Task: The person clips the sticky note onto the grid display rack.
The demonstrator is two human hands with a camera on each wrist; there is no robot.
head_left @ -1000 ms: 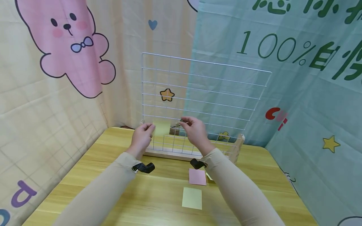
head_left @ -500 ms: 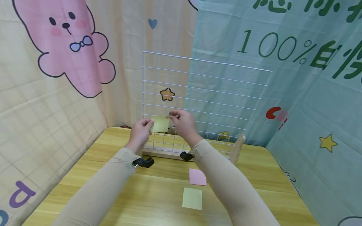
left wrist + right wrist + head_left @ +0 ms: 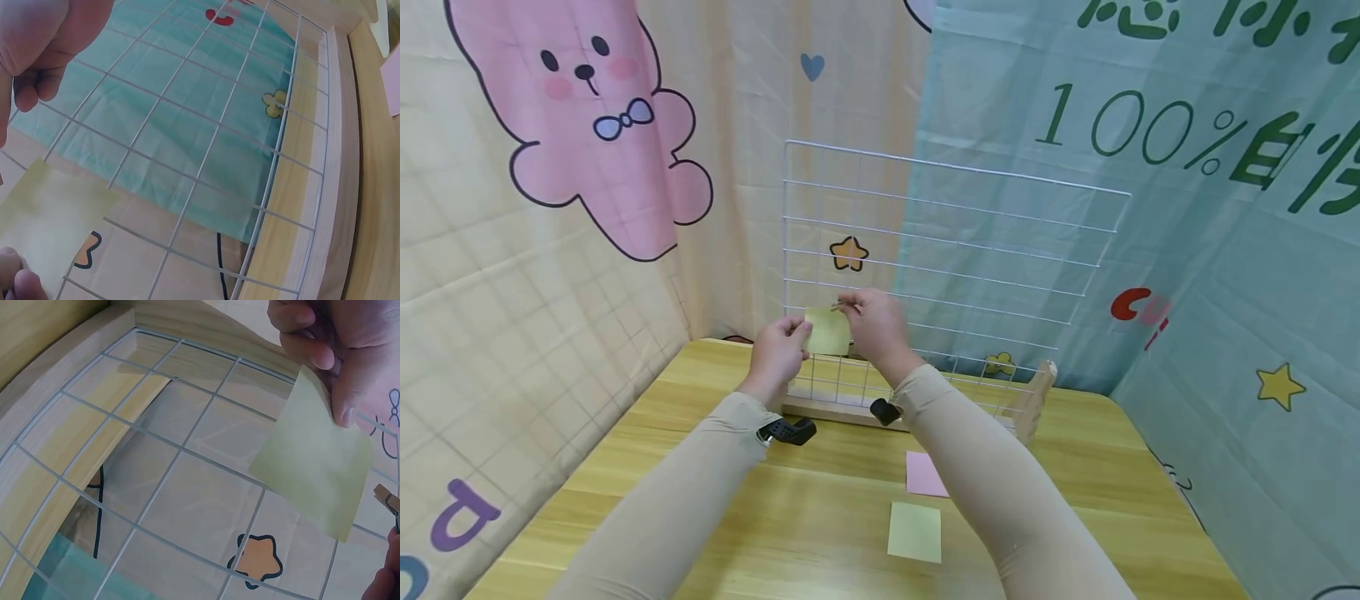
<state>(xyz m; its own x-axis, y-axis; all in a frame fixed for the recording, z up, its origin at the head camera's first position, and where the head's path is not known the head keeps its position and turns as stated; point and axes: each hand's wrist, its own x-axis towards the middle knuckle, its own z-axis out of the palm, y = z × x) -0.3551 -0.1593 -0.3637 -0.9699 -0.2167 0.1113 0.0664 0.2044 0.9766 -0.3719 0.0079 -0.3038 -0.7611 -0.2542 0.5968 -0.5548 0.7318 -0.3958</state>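
Observation:
My left hand point(image 3: 778, 354) pinches a pale yellow sticky note point(image 3: 827, 335) by its left edge, holding it upright in front of a white wire grid point(image 3: 970, 237). In the right wrist view the left thumb lies over the note point(image 3: 315, 456) near its edge. My right hand point(image 3: 880, 329) is at the note's upper right corner. Between its fingertips is a small wooden clothespin point(image 3: 387, 499), whose tip points toward the note. Part of the clothespin is cut off by that view's edge.
A pale yellow note point(image 3: 914, 533) and a pink note point(image 3: 925, 475), partly behind the right forearm, lie on the wooden table point(image 3: 805, 525). The grid stands in a wooden base with an upright wooden end piece point(image 3: 1037, 396). Printed curtains hang behind.
My right hand has moved left with the clothespin, up to the note's upper right corner. The left hand has raised the note slightly and kept its pinch.

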